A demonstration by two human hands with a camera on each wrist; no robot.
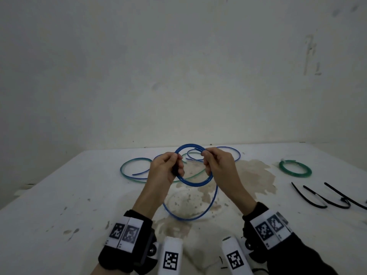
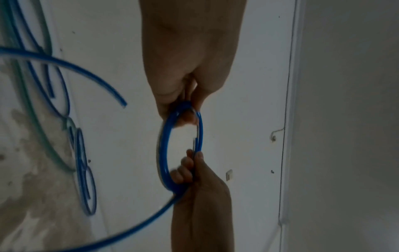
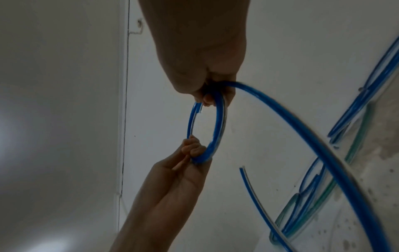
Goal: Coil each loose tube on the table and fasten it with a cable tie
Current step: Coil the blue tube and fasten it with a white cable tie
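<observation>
A blue tube [image 1: 190, 144] is wound into a small coil held upright above the table between both hands. My left hand [image 1: 177, 161] grips the coil's left side with curled fingers. On the right side, my right hand [image 1: 206, 157] pinches it. The tube's loose tail [image 1: 189, 218] hangs down in a wide loop onto the table. In the left wrist view the coil [image 2: 164, 145] spans from my left hand [image 2: 183, 105] down to the right hand [image 2: 194, 170]. The right wrist view shows the coil [image 3: 218, 127] under my right hand [image 3: 207, 97].
Loose green [image 1: 127, 165] and blue tubes [image 1: 228, 148] lie tangled behind my hands. A coiled green tube [image 1: 295, 169] lies at the right. Several black cable ties [image 1: 327, 197] lie near the right edge. The white table [image 1: 59, 195] is stained and meets a wall behind.
</observation>
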